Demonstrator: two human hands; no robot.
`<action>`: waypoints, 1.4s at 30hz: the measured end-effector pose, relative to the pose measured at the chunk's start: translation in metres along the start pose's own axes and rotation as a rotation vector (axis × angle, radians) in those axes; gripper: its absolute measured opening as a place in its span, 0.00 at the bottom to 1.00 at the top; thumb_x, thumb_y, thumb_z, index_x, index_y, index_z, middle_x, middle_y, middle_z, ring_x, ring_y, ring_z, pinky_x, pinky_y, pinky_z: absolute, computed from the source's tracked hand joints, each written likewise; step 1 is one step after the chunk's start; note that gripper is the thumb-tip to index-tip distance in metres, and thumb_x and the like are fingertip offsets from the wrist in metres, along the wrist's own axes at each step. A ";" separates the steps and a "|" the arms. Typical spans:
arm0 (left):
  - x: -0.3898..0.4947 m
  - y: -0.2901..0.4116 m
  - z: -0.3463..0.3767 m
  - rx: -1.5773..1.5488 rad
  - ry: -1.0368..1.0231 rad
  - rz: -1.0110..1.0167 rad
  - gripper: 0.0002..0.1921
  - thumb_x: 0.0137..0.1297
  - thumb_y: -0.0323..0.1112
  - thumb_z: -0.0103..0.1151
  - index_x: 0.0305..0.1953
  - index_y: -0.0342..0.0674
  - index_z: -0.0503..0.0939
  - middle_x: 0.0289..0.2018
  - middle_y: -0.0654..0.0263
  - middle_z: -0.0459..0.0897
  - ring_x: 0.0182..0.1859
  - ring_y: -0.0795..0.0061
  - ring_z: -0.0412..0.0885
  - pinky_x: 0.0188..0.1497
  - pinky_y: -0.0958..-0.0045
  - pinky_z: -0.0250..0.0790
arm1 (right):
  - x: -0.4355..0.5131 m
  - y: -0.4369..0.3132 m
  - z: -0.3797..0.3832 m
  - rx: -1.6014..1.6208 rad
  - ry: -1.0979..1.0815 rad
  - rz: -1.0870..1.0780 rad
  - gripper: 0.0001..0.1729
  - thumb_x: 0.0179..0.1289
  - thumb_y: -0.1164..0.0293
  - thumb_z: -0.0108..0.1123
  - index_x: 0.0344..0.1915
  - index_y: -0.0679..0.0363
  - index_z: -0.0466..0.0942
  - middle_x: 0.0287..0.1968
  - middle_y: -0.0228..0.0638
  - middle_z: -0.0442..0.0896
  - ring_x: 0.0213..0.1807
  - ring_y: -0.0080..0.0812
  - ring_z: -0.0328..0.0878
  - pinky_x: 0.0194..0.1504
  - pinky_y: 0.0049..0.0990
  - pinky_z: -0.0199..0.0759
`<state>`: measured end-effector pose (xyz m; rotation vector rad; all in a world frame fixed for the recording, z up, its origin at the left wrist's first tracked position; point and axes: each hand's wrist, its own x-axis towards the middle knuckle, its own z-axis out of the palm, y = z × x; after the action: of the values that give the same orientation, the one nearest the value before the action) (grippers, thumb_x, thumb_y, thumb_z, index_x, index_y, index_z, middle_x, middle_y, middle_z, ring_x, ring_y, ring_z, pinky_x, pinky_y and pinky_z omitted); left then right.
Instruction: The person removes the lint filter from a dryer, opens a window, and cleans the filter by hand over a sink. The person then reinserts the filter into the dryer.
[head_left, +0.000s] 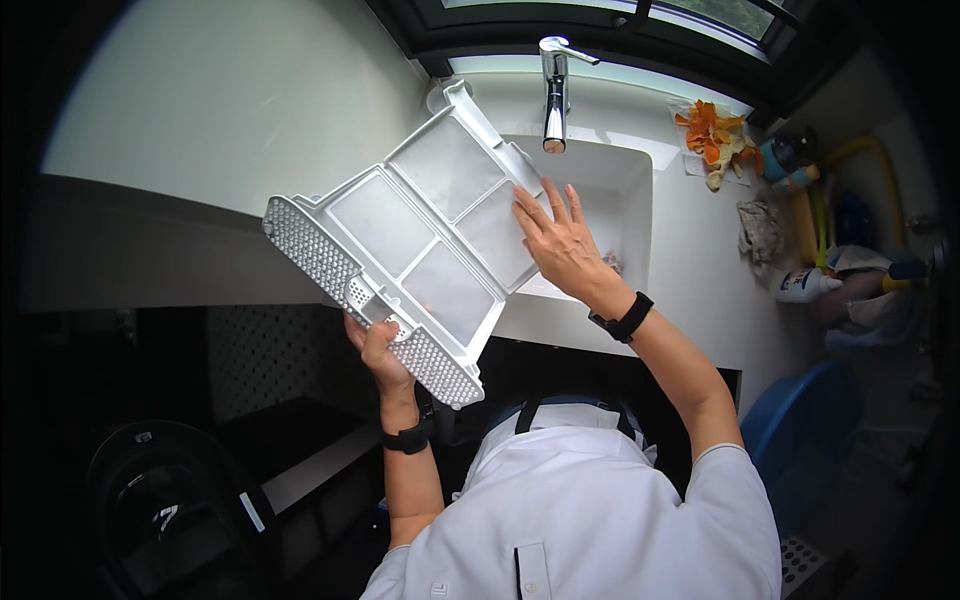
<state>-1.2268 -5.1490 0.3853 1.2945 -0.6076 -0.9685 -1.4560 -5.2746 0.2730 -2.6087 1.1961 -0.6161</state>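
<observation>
A white plastic dryer lint filter (450, 217) with fine mesh panels is tilted over the left part of the sink (615, 202). My left hand (382, 352) grips it at the handle recess in its perforated front edge, thumb on top. Across the far right mesh panel lies my right hand (559, 240), fingers spread and fingertips at the filter's right rim. Whether its palm presses on the mesh I cannot tell. Beyond the filter rises a chrome faucet (555, 97), its spout over the basin.
On the right counter, orange peels (709, 135) lie on paper near a crumpled cloth (759, 232) and a white bottle (806, 285). A blue basin (795, 435) stands low at right. A round black appliance door (180, 510) is at lower left. A window frame (510, 34) bounds the far side.
</observation>
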 end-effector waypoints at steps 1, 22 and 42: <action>0.000 0.000 0.001 -0.006 0.033 0.013 0.37 0.46 0.29 0.47 0.65 0.33 0.69 0.49 0.52 0.76 0.45 0.58 0.82 0.45 0.51 0.89 | 0.002 0.001 -0.003 -0.028 -0.001 0.007 0.33 0.70 0.67 0.63 0.72 0.61 0.69 0.78 0.44 0.64 0.81 0.52 0.56 0.80 0.58 0.46; -0.005 -0.007 0.013 -0.009 0.104 0.088 0.39 0.46 0.30 0.49 0.67 0.34 0.67 0.54 0.54 0.76 0.53 0.61 0.79 0.60 0.62 0.76 | 0.075 -0.060 0.002 0.525 -0.160 -0.032 0.34 0.79 0.57 0.53 0.80 0.46 0.59 0.85 0.34 0.49 0.88 0.45 0.31 0.84 0.52 0.20; -0.001 -0.018 0.013 0.108 0.060 0.225 0.46 0.47 0.31 0.49 0.74 0.29 0.57 0.62 0.49 0.70 0.61 0.60 0.73 0.70 0.60 0.65 | 0.113 -0.070 -0.002 0.742 0.076 0.110 0.24 0.64 0.71 0.59 0.61 0.48 0.82 0.71 0.40 0.65 0.77 0.50 0.50 0.75 0.50 0.41</action>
<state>-1.2431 -5.1543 0.3711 1.3142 -0.7503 -0.7179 -1.3436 -5.3152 0.3320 -1.8992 0.8865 -0.9261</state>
